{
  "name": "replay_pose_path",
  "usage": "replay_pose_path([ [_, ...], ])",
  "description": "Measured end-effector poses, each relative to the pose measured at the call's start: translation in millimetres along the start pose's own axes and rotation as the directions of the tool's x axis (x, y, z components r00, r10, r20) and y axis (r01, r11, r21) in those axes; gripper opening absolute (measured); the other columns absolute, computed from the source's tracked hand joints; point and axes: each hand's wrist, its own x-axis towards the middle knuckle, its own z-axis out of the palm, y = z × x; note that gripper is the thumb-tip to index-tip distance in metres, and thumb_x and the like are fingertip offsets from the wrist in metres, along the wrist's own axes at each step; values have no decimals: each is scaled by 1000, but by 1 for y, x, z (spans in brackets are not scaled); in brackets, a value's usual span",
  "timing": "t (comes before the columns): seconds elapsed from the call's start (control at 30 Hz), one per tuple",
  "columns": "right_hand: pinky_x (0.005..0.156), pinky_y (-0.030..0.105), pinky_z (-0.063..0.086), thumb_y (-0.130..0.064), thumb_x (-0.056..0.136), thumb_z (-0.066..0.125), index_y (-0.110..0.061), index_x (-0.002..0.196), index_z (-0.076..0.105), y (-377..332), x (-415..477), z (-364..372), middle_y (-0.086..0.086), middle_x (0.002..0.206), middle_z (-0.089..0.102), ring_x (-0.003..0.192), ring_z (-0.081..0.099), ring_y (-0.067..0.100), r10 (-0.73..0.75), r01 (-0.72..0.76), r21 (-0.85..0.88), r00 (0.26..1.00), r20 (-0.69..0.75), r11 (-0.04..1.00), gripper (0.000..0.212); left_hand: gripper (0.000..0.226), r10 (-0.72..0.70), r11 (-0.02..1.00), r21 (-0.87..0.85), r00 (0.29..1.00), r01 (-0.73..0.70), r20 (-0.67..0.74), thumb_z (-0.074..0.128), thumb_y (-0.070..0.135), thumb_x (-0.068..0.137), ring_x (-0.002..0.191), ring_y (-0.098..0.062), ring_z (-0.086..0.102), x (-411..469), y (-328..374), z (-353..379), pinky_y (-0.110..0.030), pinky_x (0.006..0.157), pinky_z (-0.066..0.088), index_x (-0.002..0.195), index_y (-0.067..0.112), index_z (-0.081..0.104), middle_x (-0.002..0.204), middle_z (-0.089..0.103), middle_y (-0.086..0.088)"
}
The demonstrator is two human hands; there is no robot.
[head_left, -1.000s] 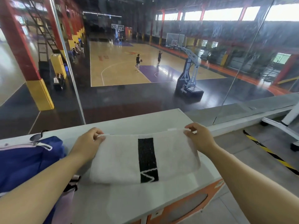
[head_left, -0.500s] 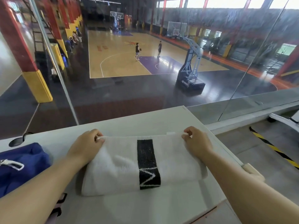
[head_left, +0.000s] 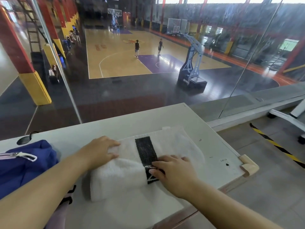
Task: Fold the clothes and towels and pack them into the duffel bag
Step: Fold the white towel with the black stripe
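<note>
On my feed the left forearm (head_left: 41, 187) and right forearm (head_left: 231, 205) are bare to the frame edge, left grip (head_left: 100, 150) and right grip (head_left: 173, 172) bare too, nails short.

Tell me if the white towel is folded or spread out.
Folded. The white towel lies doubled on the table, its near edge a rounded fold; left hand and right hand press on top.

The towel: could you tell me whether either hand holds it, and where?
Neither grips: left hand presses the towel near its left end, right hand on the black stripe.

left: duffel bag (head_left: 24, 167) blocks | ahead: glass pane (head_left: 165, 93) — barrier | right: table strip (head_left: 214, 146) passable
</note>
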Motion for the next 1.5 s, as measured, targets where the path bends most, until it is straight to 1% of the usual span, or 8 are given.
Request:
replay_pose_path([
  [0.23,107,70,0,-57,96,13,-39,145,25,13,-4,-6,-15,158,5,147,-4,22,121,-110,-72,978,168,991,54,49,-48,997,64,999,48,-7,54,62,78,110,-17,46,-58,23,11,-37,94,41,117,34,58,111,51,6],
  [0.4,106,69,-9,-56,97,14,-46,146,8,33,-6,-1,-11,158,-11,142,-23,31,166,-142,-155,974,154,978,51,70,76,997,33,997,-76,-12,47,76,63,110,-14,34,-94,36,31,-29,94,37,117,32,57,111,39,10],
  [0.57,117,52,0,-35,102,25,-39,148,13,33,-32,4,-9,160,-1,145,-13,24,-56,56,-190,998,6,980,47,50,384,915,-50,903,-400,-192,44,64,78,117,-7,30,-116,36,54,-30,101,38,114,33,60,127,42,12],
  [0.8,118,45,0,-38,92,47,-35,149,8,35,-74,25,-11,159,3,146,-6,15,-321,329,-145,944,77,933,70,97,346,937,-59,938,-345,13,37,89,53,134,9,5,-136,41,59,-14,108,9,138,42,36,138,16,31],
  [1.0,115,52,11,-44,89,56,-27,148,25,28,-77,38,-2,157,22,146,10,25,-364,357,-146,931,-25,923,69,58,385,920,3,903,-392,-191,54,63,65,122,-13,53,-149,43,67,-32,100,43,113,32,67,126,61,8],
  [1.2,104,36,36,-32,97,46,-28,131,50,19,-81,19,-3,133,55,124,47,17,-240,250,202,968,-77,947,34,50,237,891,-366,962,-270,-133,49,71,70,65,-1,55,-162,51,36,-29,68,44,70,23,66,70,65,4],
  [1.33,88,36,48,-38,95,47,-34,110,59,22,-79,9,-7,106,67,99,61,15,-57,112,561,992,-114,820,19,64,198,688,-690,973,-224,-118,58,75,65,84,-20,63,-158,38,29,-45,86,47,84,15,71,88,69,-9],
  [1.5,65,10,47,-34,97,42,-32,104,60,18,-72,-12,-13,99,68,82,65,-5,57,-24,879,998,-4,476,19,81,251,519,-837,967,-173,-44,61,79,57,102,-3,61,-142,43,23,-17,85,44,109,17,65,111,69,10],
])
